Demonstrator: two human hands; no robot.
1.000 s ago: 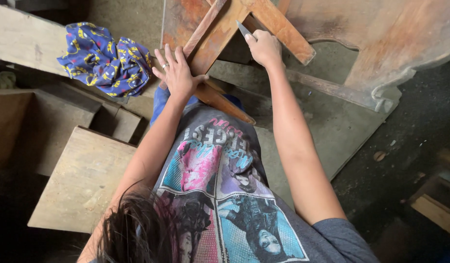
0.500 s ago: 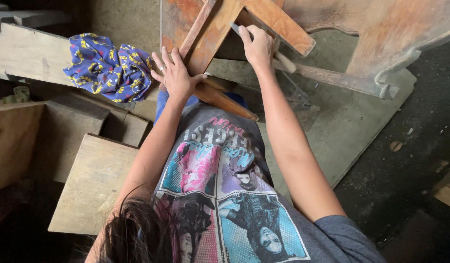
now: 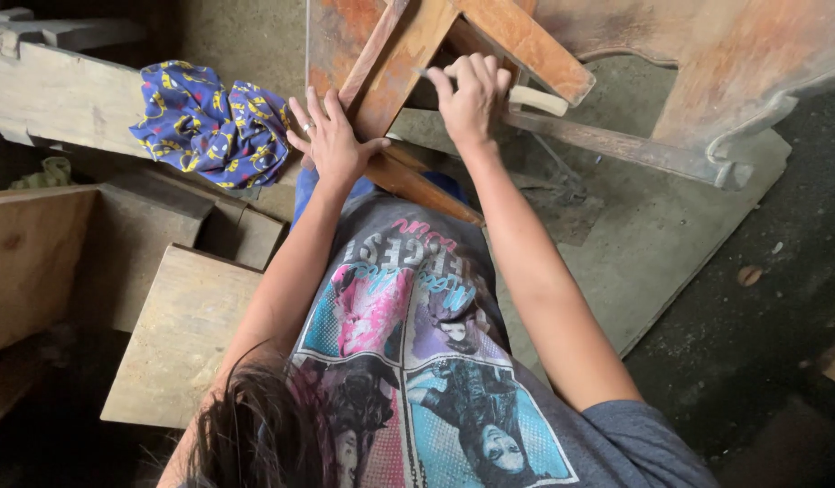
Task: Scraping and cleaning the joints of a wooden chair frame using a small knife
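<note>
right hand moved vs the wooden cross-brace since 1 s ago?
Yes. The right hand has shifted left along the wooden cross-brace, closer to the left hand, which lies flat on the same piece. A pale handle sticks out of its grip.

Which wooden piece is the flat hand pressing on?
The left hand presses the slanted brace of the upturned furniture, not the loose boards lower left.

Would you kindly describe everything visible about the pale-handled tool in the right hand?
The tool shows only a pale, cream, rounded handle, plastic or light wood by its look, sticking out to the right of the right hand, whose fingers curl over it. It lies roughly level beneath an orange-brown wooden slat. Its working end is hidden behind the hand.
</note>
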